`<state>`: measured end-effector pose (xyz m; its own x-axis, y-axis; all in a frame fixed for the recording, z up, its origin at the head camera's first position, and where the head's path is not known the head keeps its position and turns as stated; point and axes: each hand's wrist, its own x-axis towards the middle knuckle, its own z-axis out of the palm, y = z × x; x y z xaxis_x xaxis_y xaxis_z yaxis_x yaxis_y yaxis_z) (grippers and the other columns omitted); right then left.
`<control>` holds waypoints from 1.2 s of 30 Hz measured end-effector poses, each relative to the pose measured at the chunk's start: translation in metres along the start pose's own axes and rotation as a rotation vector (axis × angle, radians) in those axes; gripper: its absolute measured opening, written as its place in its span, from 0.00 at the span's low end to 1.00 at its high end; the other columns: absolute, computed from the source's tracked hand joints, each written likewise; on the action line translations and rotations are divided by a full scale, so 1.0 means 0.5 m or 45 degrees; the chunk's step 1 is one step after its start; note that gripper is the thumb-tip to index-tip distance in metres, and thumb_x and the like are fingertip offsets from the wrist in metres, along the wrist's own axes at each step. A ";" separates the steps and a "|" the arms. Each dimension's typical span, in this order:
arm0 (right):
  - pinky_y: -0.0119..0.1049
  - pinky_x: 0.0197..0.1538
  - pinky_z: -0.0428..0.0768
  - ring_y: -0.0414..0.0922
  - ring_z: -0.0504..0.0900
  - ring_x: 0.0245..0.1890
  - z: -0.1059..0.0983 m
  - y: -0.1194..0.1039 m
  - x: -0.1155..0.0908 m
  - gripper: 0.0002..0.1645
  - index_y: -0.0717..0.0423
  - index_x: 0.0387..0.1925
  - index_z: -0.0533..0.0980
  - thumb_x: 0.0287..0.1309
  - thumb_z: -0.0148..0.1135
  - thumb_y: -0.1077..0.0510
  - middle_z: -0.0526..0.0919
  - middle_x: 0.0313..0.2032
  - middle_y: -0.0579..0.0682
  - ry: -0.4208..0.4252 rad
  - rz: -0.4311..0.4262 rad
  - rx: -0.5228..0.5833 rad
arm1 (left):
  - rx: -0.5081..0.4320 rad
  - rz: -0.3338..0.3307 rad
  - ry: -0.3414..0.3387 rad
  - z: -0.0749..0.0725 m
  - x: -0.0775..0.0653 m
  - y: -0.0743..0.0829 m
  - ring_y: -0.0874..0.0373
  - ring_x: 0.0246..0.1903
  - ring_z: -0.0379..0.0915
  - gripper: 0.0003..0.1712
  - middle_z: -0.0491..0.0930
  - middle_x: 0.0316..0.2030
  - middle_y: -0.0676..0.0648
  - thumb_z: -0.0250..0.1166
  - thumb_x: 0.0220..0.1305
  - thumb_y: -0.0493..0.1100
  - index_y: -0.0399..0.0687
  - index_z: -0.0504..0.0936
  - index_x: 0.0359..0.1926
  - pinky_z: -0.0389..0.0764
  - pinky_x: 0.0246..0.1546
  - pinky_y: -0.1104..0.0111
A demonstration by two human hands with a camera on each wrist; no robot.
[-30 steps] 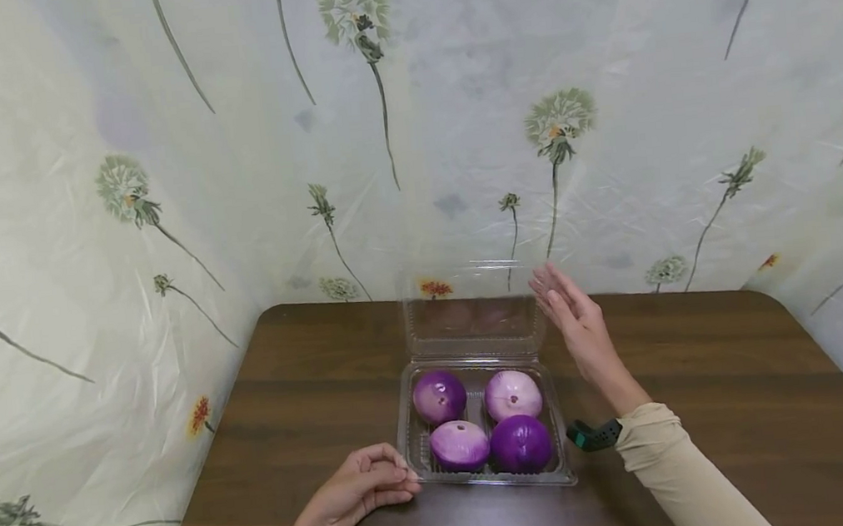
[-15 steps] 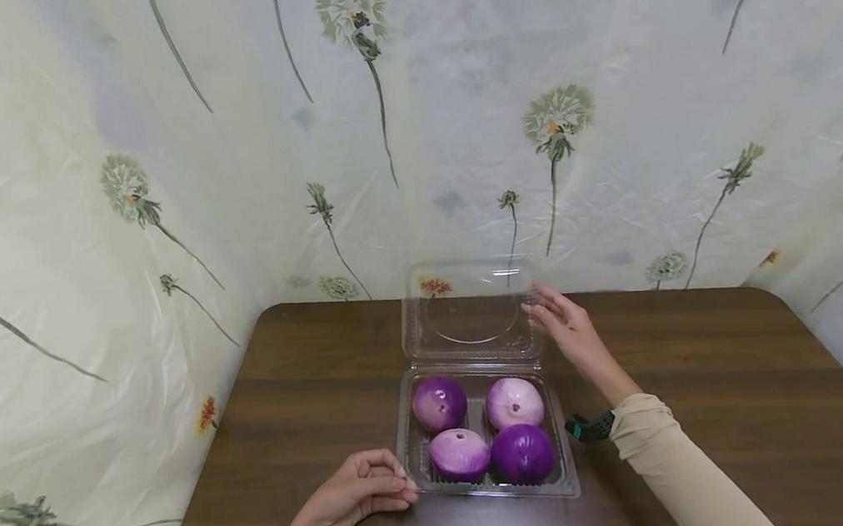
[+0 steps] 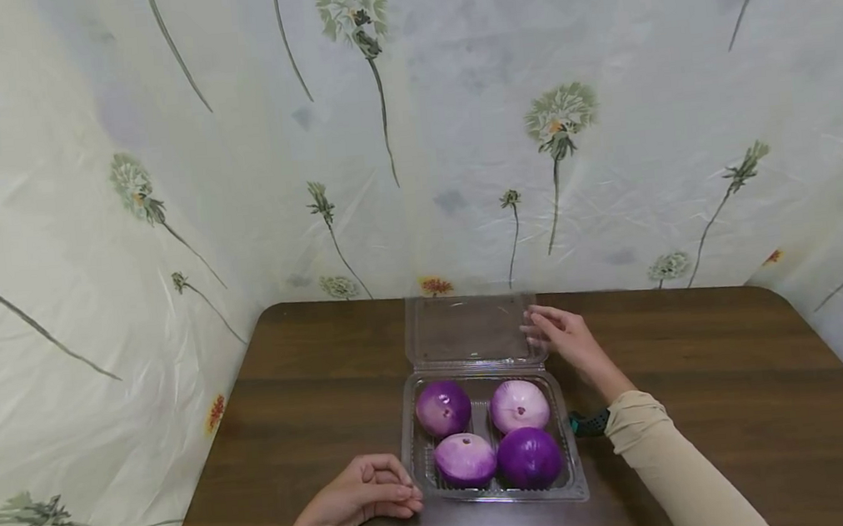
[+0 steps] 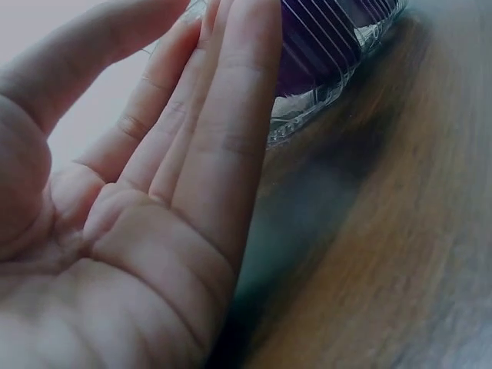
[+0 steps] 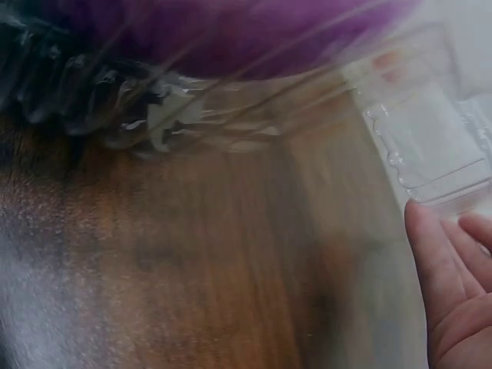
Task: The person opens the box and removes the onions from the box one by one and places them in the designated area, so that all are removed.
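A clear plastic container stands on the table with its hinged lid leaning back. Several shiny purple onions, some with pale ends, sit in the base. At the near left corner, my left hand pinches the rim between thumb and fingers; in the left wrist view, its fingers reach to the container's edge. My right hand is at the lid's right edge, fingers fairly straight. A fingertip meets the lid's rim in the right wrist view, where the right hand is only partly visible.
A dark brown wooden table lies beneath everything. Behind it and to the left hangs a pale sheet printed with dandelions. A dark band circles the right wrist, close to the container's right side.
The lid has tilted from nearly upright farther back toward the table. My right hand has come lower and slightly inward along with it. The left hand stays at the near left corner.
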<state>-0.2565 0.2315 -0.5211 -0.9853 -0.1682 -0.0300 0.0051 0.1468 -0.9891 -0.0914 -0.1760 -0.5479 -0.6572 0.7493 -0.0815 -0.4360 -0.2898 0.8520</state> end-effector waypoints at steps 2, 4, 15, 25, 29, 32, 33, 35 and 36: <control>0.27 0.54 0.86 0.31 0.86 0.50 0.001 0.005 0.000 0.35 0.72 0.75 0.59 0.81 0.49 0.51 0.67 0.70 0.75 -0.006 0.030 0.010 | 0.001 0.005 -0.007 0.001 0.000 0.000 0.57 0.45 0.89 0.11 0.91 0.43 0.46 0.57 0.73 0.27 0.44 0.83 0.44 0.89 0.49 0.68; 0.27 0.54 0.86 0.32 0.86 0.51 0.002 0.008 0.000 0.35 0.72 0.75 0.59 0.81 0.49 0.51 0.67 0.70 0.75 -0.011 0.059 0.014 | 0.002 0.019 -0.015 0.001 0.000 -0.001 0.57 0.45 0.89 0.11 0.91 0.43 0.46 0.57 0.73 0.27 0.44 0.83 0.44 0.89 0.48 0.68; 0.27 0.52 0.87 0.31 0.87 0.47 0.009 0.021 -0.005 0.36 0.73 0.73 0.61 0.81 0.49 0.48 0.68 0.70 0.75 -0.012 0.135 0.010 | 0.029 0.012 -0.017 0.003 -0.001 0.000 0.56 0.44 0.90 0.10 0.91 0.42 0.46 0.59 0.72 0.28 0.45 0.83 0.43 0.90 0.46 0.68; 0.27 0.51 0.87 0.29 0.86 0.46 0.014 0.026 -0.007 0.36 0.72 0.72 0.63 0.81 0.49 0.47 0.70 0.68 0.75 -0.002 0.140 -0.006 | 0.055 0.013 -0.022 0.003 -0.002 -0.001 0.58 0.43 0.89 0.09 0.91 0.42 0.47 0.59 0.72 0.29 0.46 0.83 0.42 0.90 0.45 0.68; 0.27 0.51 0.87 0.29 0.86 0.47 0.013 0.028 -0.008 0.35 0.72 0.72 0.63 0.81 0.49 0.48 0.70 0.68 0.75 0.004 0.145 -0.008 | 0.057 0.009 -0.019 0.004 -0.002 0.000 0.58 0.43 0.90 0.09 0.91 0.42 0.47 0.60 0.72 0.29 0.45 0.83 0.42 0.90 0.45 0.68; 0.27 0.51 0.87 0.29 0.87 0.47 0.013 0.029 -0.007 0.35 0.71 0.72 0.64 0.81 0.49 0.48 0.70 0.68 0.74 0.013 0.148 -0.005 | 0.056 0.012 -0.020 0.004 -0.001 -0.001 0.58 0.43 0.90 0.09 0.91 0.42 0.47 0.59 0.72 0.29 0.45 0.83 0.43 0.90 0.45 0.68; 0.27 0.51 0.87 0.29 0.86 0.46 0.014 0.030 -0.007 0.35 0.71 0.72 0.64 0.81 0.49 0.48 0.70 0.68 0.74 0.013 0.148 -0.006 | 0.054 0.013 -0.021 0.004 -0.001 -0.001 0.58 0.43 0.90 0.09 0.91 0.42 0.47 0.59 0.72 0.29 0.45 0.83 0.43 0.90 0.45 0.68; 0.27 0.51 0.87 0.29 0.86 0.46 0.014 0.030 -0.007 0.35 0.71 0.72 0.63 0.81 0.49 0.47 0.70 0.68 0.74 0.012 0.143 -0.010 | 0.052 0.018 -0.025 0.004 -0.001 -0.001 0.58 0.43 0.90 0.09 0.91 0.42 0.47 0.59 0.72 0.28 0.45 0.83 0.43 0.90 0.45 0.68; 0.28 0.51 0.87 0.29 0.86 0.46 0.015 0.030 -0.007 0.35 0.71 0.72 0.64 0.80 0.49 0.47 0.70 0.68 0.74 0.015 0.141 -0.011 | 0.051 0.020 -0.025 0.004 -0.001 -0.001 0.58 0.43 0.90 0.09 0.91 0.42 0.47 0.59 0.72 0.29 0.45 0.83 0.43 0.90 0.45 0.68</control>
<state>-0.2516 0.2271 -0.5368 -0.9807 -0.1389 -0.1376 0.1129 0.1724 -0.9785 -0.0896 -0.1751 -0.5474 -0.6513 0.7566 -0.0579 -0.4006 -0.2781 0.8730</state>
